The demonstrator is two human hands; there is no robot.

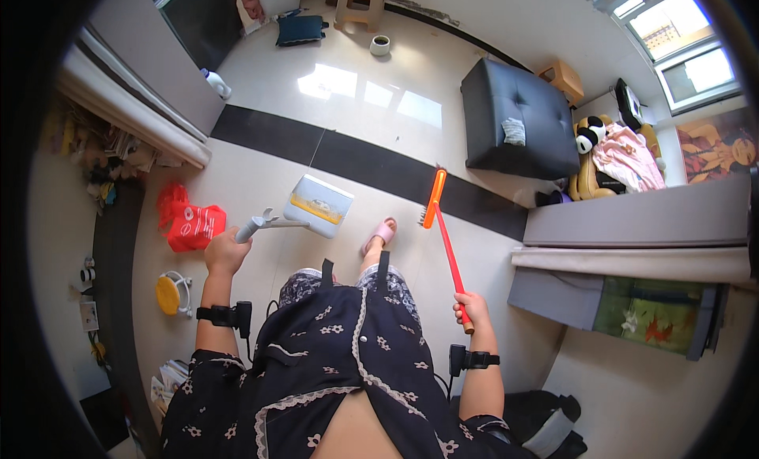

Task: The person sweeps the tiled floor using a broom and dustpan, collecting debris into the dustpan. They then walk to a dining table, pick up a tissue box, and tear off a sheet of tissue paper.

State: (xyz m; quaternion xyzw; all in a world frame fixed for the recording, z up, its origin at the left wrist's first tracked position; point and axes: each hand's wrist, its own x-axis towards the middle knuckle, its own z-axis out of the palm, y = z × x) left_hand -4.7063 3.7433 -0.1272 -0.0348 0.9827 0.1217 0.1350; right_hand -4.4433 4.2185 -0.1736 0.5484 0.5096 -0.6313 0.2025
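My left hand (227, 251) is closed round the grey handle of a long-handled dustpan (323, 189), whose pale pan with a yellow strip hangs over the light tiles, left of my feet. In my right hand (473, 309) is the red stick of a broom (450, 251), gripped near its end. The broom's orange head (435, 199) with dark bristles lies at the edge of the black tile strip, below the black ottoman. One foot in a pink slipper (385, 232) shows between dustpan and broom.
A red plastic bag (198, 226) and a small yellow-topped stool (168, 295) stand at the left. Beyond the black strip are a black ottoman (516, 121), a white bowl (379, 45) and a dark cushion (299, 31). At the right, a fish tank (649, 316) adjoins a grey partition.
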